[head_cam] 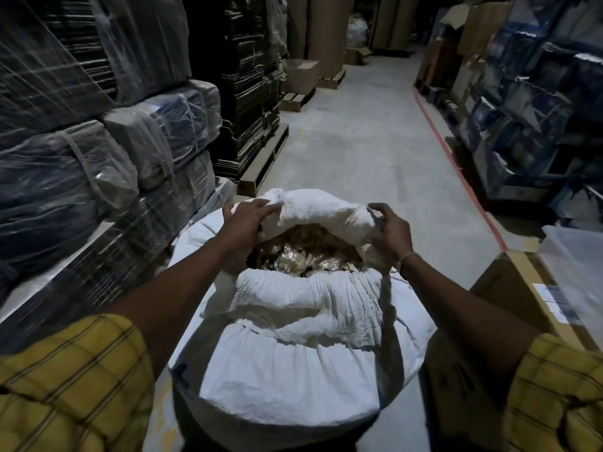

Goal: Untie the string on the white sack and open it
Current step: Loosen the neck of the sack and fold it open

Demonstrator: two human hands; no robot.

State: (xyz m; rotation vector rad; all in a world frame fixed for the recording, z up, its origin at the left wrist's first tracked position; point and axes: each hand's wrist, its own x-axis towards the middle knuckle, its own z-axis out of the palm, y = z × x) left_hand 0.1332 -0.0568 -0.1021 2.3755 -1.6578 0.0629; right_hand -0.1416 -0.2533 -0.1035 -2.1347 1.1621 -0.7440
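The white sack stands upright on the floor of a warehouse aisle, directly in front of the person and below the camera, its mouth already gaping to show crumpled golden contents. The opening runs widest from left to right, between the two hands. The left hand is curled over the far left rim, fingers closed on the rolled cloth. The right hand pinches the right rim, thumb and fingers partly bent around a fold. Both arms reach forward about equally, elbows out. A thin string seems to hang loose below the right wrist (hard to be sure). Widening further probably means pulling the rims apart sideways.
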